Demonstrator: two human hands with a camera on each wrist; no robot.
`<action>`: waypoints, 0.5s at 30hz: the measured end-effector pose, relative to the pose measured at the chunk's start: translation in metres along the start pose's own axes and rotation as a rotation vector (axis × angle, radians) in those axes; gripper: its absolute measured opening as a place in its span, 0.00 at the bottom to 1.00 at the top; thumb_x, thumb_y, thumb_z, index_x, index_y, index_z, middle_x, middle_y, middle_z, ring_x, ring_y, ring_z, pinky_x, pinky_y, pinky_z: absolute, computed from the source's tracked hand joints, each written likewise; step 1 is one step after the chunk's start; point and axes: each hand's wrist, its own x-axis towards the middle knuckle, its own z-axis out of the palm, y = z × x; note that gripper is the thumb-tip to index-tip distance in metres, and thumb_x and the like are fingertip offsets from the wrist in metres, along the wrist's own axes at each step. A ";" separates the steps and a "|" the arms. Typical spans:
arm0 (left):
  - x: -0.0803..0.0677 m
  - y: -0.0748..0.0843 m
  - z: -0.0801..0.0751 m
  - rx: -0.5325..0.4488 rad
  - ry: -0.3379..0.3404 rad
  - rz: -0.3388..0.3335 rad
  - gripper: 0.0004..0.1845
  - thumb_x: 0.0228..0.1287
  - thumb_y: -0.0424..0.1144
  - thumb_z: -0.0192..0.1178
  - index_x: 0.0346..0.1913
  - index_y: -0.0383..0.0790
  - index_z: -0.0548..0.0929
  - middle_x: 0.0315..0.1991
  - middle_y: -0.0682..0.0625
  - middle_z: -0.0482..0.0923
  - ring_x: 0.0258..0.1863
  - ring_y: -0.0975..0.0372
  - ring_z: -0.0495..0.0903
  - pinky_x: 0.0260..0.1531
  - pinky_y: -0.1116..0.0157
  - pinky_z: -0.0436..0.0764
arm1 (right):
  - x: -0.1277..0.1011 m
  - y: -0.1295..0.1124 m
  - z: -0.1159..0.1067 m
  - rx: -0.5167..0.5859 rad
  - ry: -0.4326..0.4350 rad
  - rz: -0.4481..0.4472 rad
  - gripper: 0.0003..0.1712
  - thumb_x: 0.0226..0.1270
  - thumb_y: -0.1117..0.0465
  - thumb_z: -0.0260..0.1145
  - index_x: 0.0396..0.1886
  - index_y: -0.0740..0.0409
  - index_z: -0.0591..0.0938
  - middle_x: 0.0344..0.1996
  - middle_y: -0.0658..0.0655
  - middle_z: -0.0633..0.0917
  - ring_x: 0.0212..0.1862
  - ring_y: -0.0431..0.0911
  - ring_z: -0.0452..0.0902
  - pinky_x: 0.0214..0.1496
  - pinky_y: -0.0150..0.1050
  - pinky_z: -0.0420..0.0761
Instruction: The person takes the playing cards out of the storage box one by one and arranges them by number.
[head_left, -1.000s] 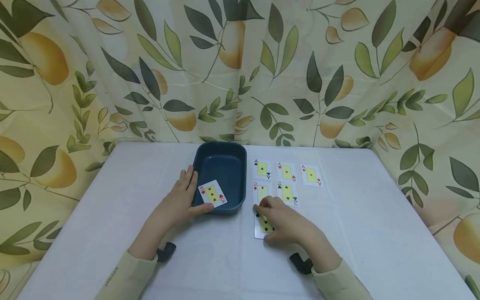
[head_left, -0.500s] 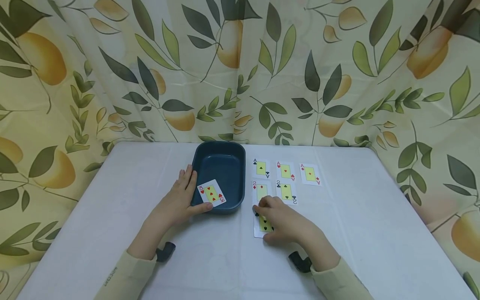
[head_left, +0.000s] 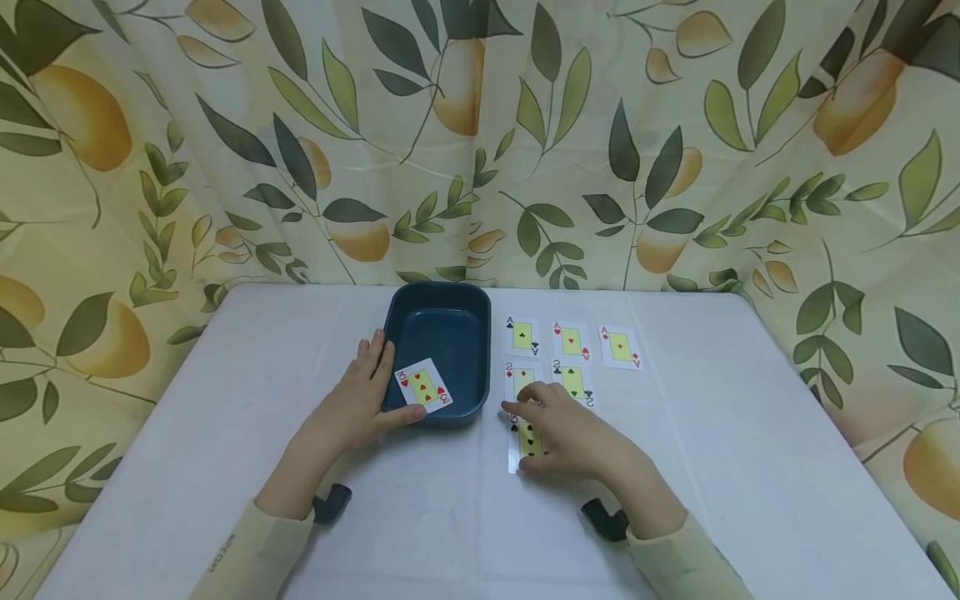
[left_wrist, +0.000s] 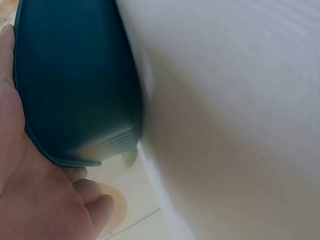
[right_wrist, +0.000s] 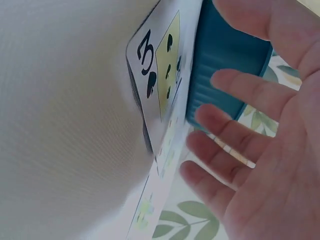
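Note:
In the head view my left hand (head_left: 358,398) lies along the left side of a dark blue tray (head_left: 483,367), its thumb stretched across the near corner. A three of hearts playing card (head_left: 423,387) rests inside the tray, close to that thumb. My right hand (head_left: 573,429) hovers over a three of spades card (head_left: 530,442) on the table, partly hiding it. The right wrist view shows the fingers (right_wrist: 227,112) of that hand extended and apart from the card. The tray wall (left_wrist: 80,85) fills the upper left of the left wrist view, against the palm.
Beyond my right hand lie a two of diamonds (head_left: 522,373), partly covered, and a two of clubs (head_left: 573,383). Behind them are the ace of clubs (head_left: 522,336), ace of hearts (head_left: 572,342) and ace of diamonds (head_left: 620,347). A patterned curtain (head_left: 555,167) hangs behind the table.
My right hand has released the three of spades and risen slightly, its fingers spreading apart. The left hand and the tray stay where they were.

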 end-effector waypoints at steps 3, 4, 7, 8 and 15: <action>-0.001 0.002 -0.001 -0.003 0.003 0.005 0.64 0.54 0.74 0.61 0.80 0.35 0.46 0.82 0.42 0.31 0.80 0.44 0.35 0.69 0.38 0.59 | -0.002 0.000 -0.004 0.042 0.028 -0.036 0.42 0.52 0.46 0.79 0.69 0.40 0.76 0.61 0.47 0.74 0.61 0.45 0.67 0.61 0.42 0.77; -0.002 0.002 -0.001 -0.003 0.005 0.007 0.64 0.55 0.74 0.61 0.79 0.35 0.46 0.82 0.42 0.32 0.80 0.44 0.35 0.69 0.38 0.59 | -0.003 -0.001 -0.007 0.059 0.041 -0.054 0.41 0.53 0.46 0.78 0.69 0.40 0.75 0.62 0.48 0.73 0.62 0.46 0.67 0.62 0.44 0.77; -0.002 0.004 -0.003 0.000 0.006 0.010 0.64 0.54 0.74 0.61 0.79 0.34 0.45 0.82 0.42 0.32 0.80 0.44 0.35 0.69 0.39 0.58 | -0.002 -0.006 -0.019 0.093 0.093 -0.118 0.41 0.57 0.48 0.76 0.71 0.40 0.73 0.66 0.49 0.71 0.66 0.47 0.67 0.64 0.47 0.77; -0.002 0.004 -0.003 0.000 0.005 0.010 0.64 0.55 0.74 0.61 0.79 0.34 0.45 0.81 0.42 0.32 0.80 0.44 0.35 0.69 0.39 0.58 | 0.000 -0.008 -0.023 0.094 0.109 -0.142 0.40 0.59 0.48 0.76 0.72 0.41 0.72 0.67 0.50 0.71 0.67 0.48 0.66 0.64 0.48 0.77; 0.001 0.002 -0.003 0.014 -0.001 0.010 0.64 0.55 0.74 0.60 0.79 0.34 0.44 0.81 0.41 0.32 0.80 0.43 0.35 0.69 0.38 0.59 | 0.031 -0.025 -0.052 -0.022 0.170 -0.346 0.40 0.62 0.52 0.74 0.73 0.46 0.70 0.67 0.51 0.72 0.67 0.46 0.68 0.65 0.43 0.76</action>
